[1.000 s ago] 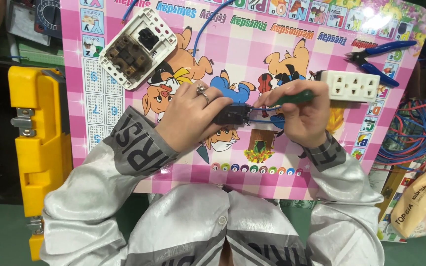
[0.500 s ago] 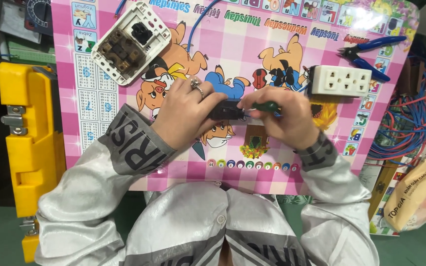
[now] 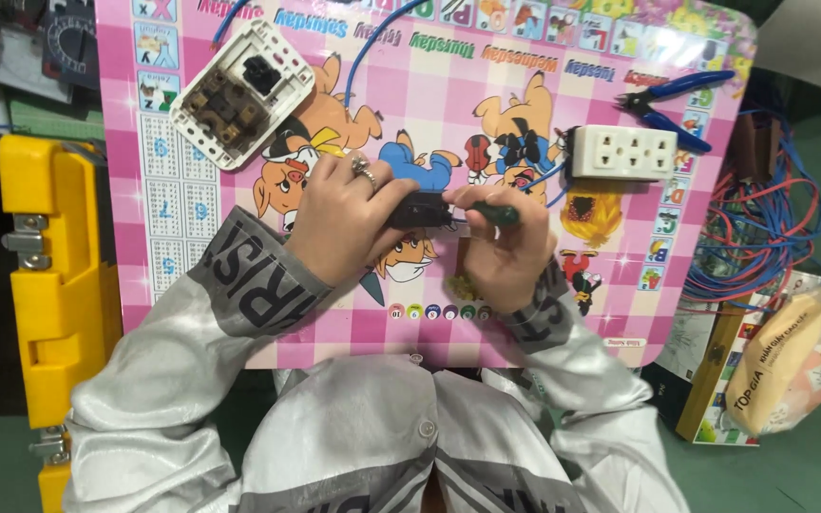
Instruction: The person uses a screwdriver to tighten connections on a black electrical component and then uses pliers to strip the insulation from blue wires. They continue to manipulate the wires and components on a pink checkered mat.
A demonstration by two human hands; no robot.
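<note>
Left hand [image 3: 344,223] grip clamps the small black switch module [image 3: 420,209] by its sides (light, rigid plastic, probably slippery); right hand [image 3: 501,252], just beside it, is closed round a green screwdriver [image 3: 494,214].

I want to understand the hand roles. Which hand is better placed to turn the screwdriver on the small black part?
Right. The right hand already grips the green-handled screwdriver, tip toward the small black part, which the left hand pinches steady.

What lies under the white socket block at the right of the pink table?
The white socket block rests on the pink cartoon tabletop. Blue wires emerge from beneath its left edge. The printed picture directly under it and the wire ends are covered, so they cannot be seen.
</note>
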